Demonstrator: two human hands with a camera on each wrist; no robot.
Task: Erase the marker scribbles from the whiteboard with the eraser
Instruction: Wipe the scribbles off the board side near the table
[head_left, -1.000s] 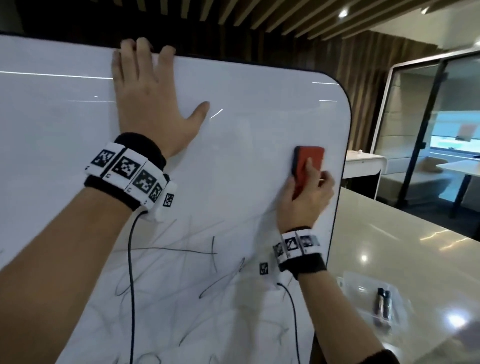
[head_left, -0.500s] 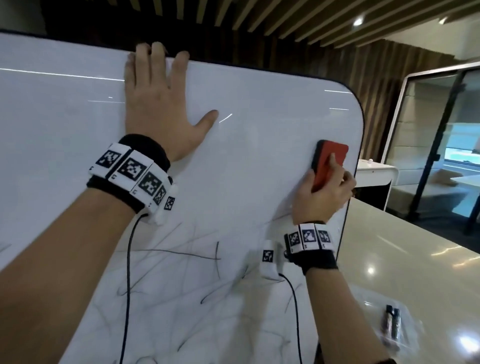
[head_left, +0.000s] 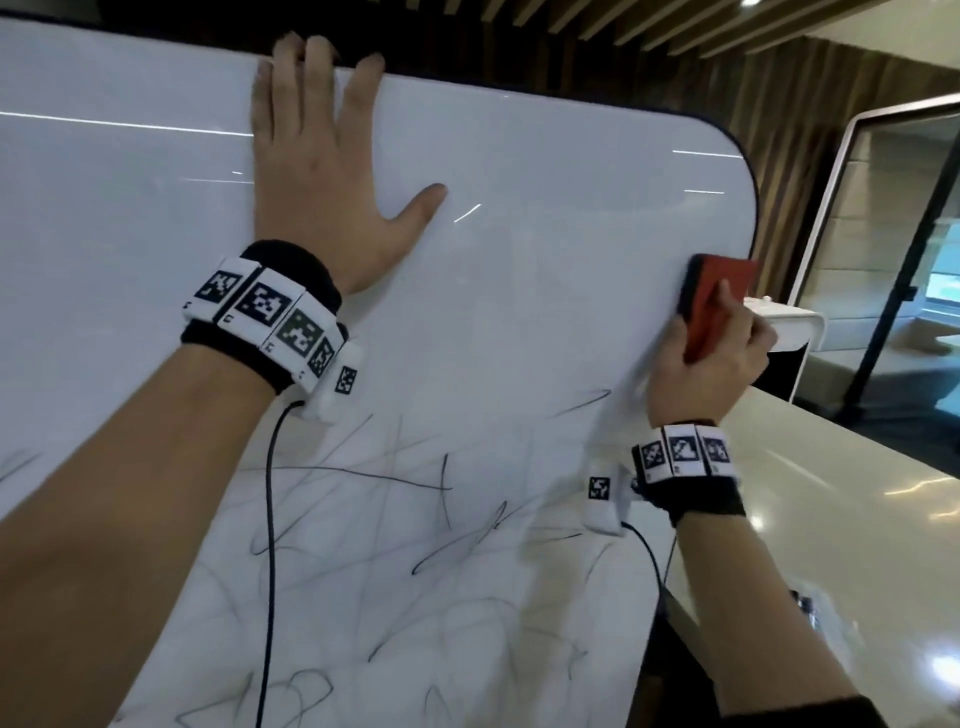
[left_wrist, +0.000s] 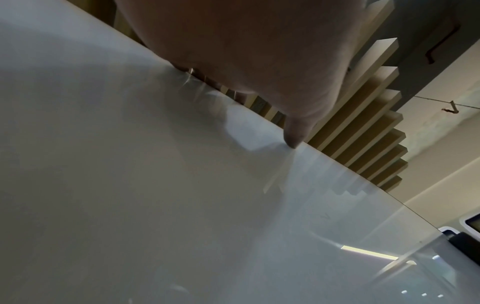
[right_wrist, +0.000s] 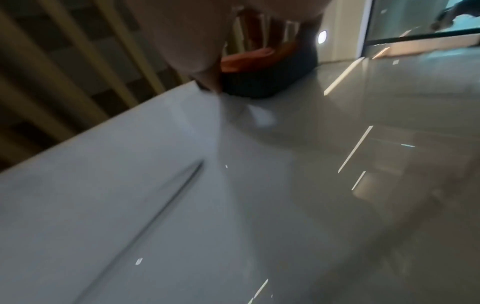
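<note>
A large whiteboard (head_left: 545, 223) with rounded corners fills the head view; its upper part is wiped, and black marker scribbles (head_left: 395, 525) cover the lower half. My left hand (head_left: 322, 176) lies flat on the board near its top edge, fingers straight and spread. My right hand (head_left: 711, 358) grips a red eraser (head_left: 719, 299) with a black felt face and presses it on the board at the right edge. In the right wrist view the eraser (right_wrist: 262, 70) sits on the board, with one dark stroke (right_wrist: 166, 207) below it. The left wrist view shows my thumb (left_wrist: 296, 133) touching the whiteboard (left_wrist: 182, 205).
A glossy pale table (head_left: 841, 519) stands to the right of the board, with a clear bag of markers (head_left: 810, 608) half hidden behind my right forearm. A white cabinet (head_left: 789, 332) and a glass-walled booth (head_left: 909, 249) stand beyond.
My right hand has slid the eraser rightward along the board to its right edge. The left hand has stayed flat in the same place on the board.
</note>
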